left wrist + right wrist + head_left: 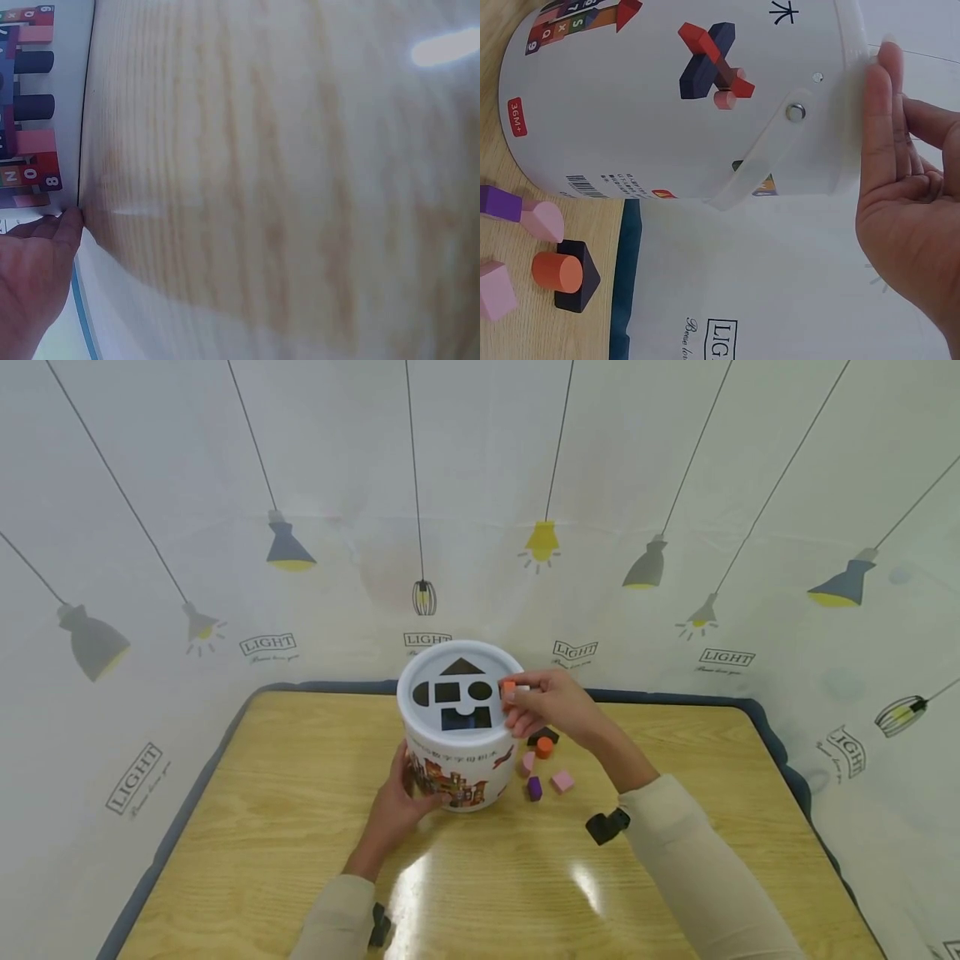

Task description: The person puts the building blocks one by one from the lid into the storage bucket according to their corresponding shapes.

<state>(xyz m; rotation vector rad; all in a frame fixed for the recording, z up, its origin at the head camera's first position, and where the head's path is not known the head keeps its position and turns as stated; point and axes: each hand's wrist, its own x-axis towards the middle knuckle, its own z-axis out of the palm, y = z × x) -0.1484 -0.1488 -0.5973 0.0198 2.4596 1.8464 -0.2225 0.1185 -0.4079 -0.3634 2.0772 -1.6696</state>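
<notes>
The small orange block [509, 687] sits at the right part of the lid [426, 720], above the surface and, as far as the head view shows, not through any opening. The right hand [551, 702] pinches it between thumb and fingers; the right wrist view shows that hand beside the rim but not the block itself. Nearby openings in the lid are a triangle, a half-round, a square, a circle and a notched rectangle, all dark, so what the bucket [465, 777] holds cannot be told. The lid is on and the bucket stands upright, its lower left side held by the left hand [397, 810], thumb at the front and fingers round the side, well apart from the orange block. Five pieces lie outside, to the bucket's right and below the right hand: a black triangular block [543, 737], an orange cylinder [544, 747] just beside it, a pink half-round block [528, 764], a purple block [534, 789] and a pink block [562, 782], all on the wooden table [300, 760], untouched by either hand
</notes>
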